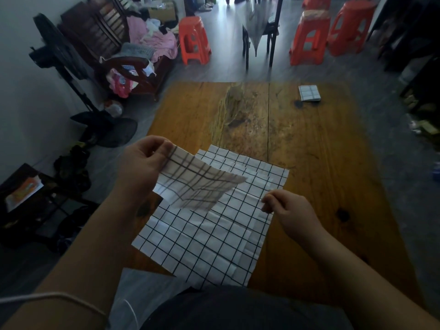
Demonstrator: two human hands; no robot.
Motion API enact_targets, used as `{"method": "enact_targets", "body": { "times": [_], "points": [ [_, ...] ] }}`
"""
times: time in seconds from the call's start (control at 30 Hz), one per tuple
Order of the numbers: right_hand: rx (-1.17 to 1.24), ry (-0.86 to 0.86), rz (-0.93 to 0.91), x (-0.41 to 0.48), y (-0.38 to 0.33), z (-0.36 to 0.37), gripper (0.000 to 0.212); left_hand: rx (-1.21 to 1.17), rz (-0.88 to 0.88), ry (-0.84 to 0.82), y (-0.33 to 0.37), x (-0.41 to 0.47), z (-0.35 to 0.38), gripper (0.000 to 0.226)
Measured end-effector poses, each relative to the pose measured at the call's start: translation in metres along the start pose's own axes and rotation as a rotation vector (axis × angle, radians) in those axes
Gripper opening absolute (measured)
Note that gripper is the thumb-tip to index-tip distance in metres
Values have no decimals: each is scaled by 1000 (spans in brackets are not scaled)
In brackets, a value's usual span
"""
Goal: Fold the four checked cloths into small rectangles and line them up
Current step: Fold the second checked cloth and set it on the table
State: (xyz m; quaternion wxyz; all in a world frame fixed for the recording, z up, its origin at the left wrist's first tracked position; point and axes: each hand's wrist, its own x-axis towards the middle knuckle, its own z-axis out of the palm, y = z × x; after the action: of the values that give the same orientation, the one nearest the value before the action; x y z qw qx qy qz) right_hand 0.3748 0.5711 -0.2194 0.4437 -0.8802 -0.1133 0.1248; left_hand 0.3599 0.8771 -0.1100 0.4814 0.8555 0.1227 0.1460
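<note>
Step in hand: opening the fold on cloth two. One folded cloth already sits done, well beyond the pile and off to its far right on the surface. The pile lies flat at the near edge, right in front of you, with one corner hanging over the edge. It looks like three sheets, but the layers overlap and the count is a guess.

Your hands are apart. Your left hand pinches a corner of the top cloth, raised above the pile's far-left part. That flap is motion-blurred and hangs down towards the pile's middle. Your right hand has thumb and forefinger pinched on a cloth edge at the pile's right side. You can't tell whether that's the same sheet as the lifted one.

Progress, judged: about a quarter, one of four.

Next move calls for carrying the lifted corner across to the opposite edge and matching the checks so the edges line up. Keep the right pinch as an anchor, and make sure only one layer comes up — the sheets under it could drag along. Flatten the crease, fold down again to the size of the folded cloth, then park it just beside that one to start the row.
</note>
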Motion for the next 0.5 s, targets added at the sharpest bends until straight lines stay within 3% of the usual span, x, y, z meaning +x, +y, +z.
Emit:
{"method": "enact_targets", "body": {
  "times": [0.23, 0.3, 0.4, 0.5],
  "points": [
    [54, 37, -129, 12, -26, 7, 11, 10, 9, -135, 6, -15, 11, 18],
    [28, 43, -201, 15, -43, 16, 18, 51, 37, -172, 3, -17, 9, 20],
    [-61, -68, -290, 19, -66, 29, 36, 69, 52, -179, -3, -17, 1, 21],
    [-107, -188, -316, 22, -81, 46, 30, 47, 46, -154, -13, -13, -11, 19]
  ]
}}
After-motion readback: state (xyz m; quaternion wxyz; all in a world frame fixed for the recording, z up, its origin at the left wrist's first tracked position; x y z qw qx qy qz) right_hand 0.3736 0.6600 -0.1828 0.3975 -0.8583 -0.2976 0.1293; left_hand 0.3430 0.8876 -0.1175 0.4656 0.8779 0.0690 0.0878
